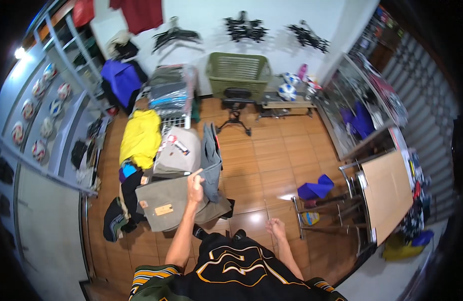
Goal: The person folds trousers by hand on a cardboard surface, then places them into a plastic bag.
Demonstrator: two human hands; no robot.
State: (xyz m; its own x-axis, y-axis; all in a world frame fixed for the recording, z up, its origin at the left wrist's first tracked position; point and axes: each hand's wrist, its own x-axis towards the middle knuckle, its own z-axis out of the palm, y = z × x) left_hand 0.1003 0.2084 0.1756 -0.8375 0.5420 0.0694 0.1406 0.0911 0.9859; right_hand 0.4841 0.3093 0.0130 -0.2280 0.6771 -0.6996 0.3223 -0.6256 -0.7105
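Just the head view here. Left hand (195, 183) is up at about 11 o'clock from the body, fingers pinched tight on the top edge of a grey garment (211, 160) that hangs over the clothes pile (141, 150) on the floor (271, 160). Right hand (276, 228) dangles at 1 o'clock, fingers half curled, holding nothing. Looks to me like the lift-one-piece-off-the-pile step. I'd say next it wants the right hand on the other edge so the thing opens out. The fisheye squashes it, so I can't tell trousers from shirt, and where its lower end meets the khaki cloth (166, 203) is hard to make out
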